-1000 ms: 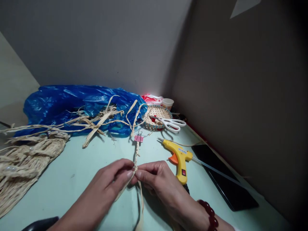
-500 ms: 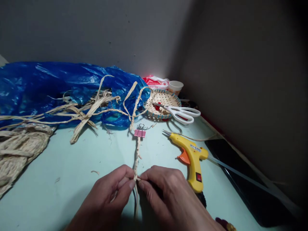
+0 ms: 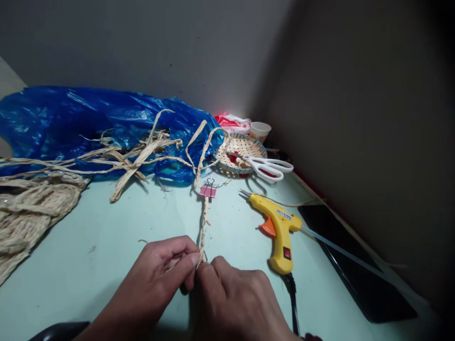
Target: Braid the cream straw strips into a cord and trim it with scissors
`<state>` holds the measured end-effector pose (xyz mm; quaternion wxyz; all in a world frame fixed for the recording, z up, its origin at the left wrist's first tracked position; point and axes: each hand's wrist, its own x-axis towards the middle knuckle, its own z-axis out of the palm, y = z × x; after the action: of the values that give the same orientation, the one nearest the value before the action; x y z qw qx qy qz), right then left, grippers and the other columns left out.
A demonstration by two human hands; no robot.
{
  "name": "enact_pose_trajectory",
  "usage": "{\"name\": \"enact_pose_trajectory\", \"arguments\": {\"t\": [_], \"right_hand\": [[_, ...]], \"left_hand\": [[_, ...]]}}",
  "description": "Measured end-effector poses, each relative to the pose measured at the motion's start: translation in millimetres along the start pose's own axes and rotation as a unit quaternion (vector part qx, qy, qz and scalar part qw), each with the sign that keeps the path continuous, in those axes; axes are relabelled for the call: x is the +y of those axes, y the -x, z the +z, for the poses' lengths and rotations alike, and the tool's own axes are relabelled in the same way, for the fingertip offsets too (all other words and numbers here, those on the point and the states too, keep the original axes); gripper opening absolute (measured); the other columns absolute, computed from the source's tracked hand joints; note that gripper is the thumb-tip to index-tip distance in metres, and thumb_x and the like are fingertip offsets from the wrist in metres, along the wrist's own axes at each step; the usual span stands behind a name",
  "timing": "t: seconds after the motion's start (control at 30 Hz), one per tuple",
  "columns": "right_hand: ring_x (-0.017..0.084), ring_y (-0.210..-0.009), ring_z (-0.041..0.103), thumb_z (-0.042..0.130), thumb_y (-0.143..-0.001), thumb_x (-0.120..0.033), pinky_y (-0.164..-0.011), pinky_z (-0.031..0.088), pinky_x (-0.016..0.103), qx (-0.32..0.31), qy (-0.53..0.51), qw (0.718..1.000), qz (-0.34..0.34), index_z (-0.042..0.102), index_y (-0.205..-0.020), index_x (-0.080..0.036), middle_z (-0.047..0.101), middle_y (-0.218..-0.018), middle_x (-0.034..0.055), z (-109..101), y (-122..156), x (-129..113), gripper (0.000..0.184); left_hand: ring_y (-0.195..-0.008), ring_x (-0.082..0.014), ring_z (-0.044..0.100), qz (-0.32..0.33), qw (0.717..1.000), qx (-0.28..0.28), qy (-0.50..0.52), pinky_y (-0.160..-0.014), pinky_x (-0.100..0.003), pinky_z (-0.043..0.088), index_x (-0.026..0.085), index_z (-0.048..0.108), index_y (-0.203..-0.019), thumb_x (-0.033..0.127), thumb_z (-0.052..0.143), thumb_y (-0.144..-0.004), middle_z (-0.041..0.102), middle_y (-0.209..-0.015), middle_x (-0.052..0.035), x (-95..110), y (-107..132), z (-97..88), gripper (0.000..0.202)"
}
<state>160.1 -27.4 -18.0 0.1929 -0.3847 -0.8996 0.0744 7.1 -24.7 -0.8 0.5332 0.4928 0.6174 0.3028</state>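
Observation:
A thin braid of pale dried straw (image 3: 204, 222) runs toward me down the table, clamped near its far end by a pink binder clip (image 3: 208, 191). At the near end of the braid, my left hand (image 3: 161, 272) is closed, thumb and forefinger pinching the strands. My right hand (image 3: 234, 293) is closed just to the right and slightly nearer, its fingertips on the strands below the pinch. The loose strand ends are mostly hidden behind my hands. Beyond the clip, the rest of the braid (image 3: 202, 158) curls up toward a blue plastic bag.
Straw strands (image 3: 131, 166) spill from the blue plastic bag (image 3: 88, 113). A woven straw piece (image 3: 39, 213) lies left. On the right are a yellow glue gun (image 3: 280, 232) with a glue stick and a black flat object (image 3: 355, 270). White-handled scissors (image 3: 272, 170) rest on a woven basket (image 3: 227, 166) near a cup (image 3: 260, 130).
My right hand has turned over and moved closer to my left, drawing the strands downward. The side strand held out to the right no longer shows. The view has shifted slightly.

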Motion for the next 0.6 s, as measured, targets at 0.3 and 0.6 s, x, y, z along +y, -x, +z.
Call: {"name": "enact_pose_trajectory", "arguments": {"t": [0.3, 0.6], "right_hand": [[0.016, -0.058, 0.056, 0.050, -0.091, -0.037, -0.051, 0.032, 0.028, -0.038, -0.150, 0.987, 0.047, 0.066, -0.081, -0.020, 0.063, -0.068, 0.0046, -21.0, -11.8, 9.0, 0.026], [0.014, -0.078, 0.060, 0.048, -0.094, -0.027, -0.072, 0.045, 0.025, -0.148, -0.489, 0.844, 0.162, 0.058, -0.094, -0.017, 0.063, -0.082, 0.0030, -26.6, -23.2, 21.4, 0.014]], "left_hand": [[-0.061, -0.0136, 0.043, -0.014, 0.998, -0.008, 0.060, -0.056, -0.024, 0.033, 0.018, 0.056, -0.067, 0.043, 0.059, -0.079, 0.047, -0.060, 0.0041, -2.8, 6.1, -3.3, 0.028], [-0.058, -0.0117, 0.039, 0.008, 0.997, -0.041, 0.061, -0.056, -0.023, 0.032, 0.018, 0.059, -0.071, 0.036, 0.058, -0.080, 0.048, -0.061, 0.0047, 7.4, 7.6, -4.5, 0.020]]}}
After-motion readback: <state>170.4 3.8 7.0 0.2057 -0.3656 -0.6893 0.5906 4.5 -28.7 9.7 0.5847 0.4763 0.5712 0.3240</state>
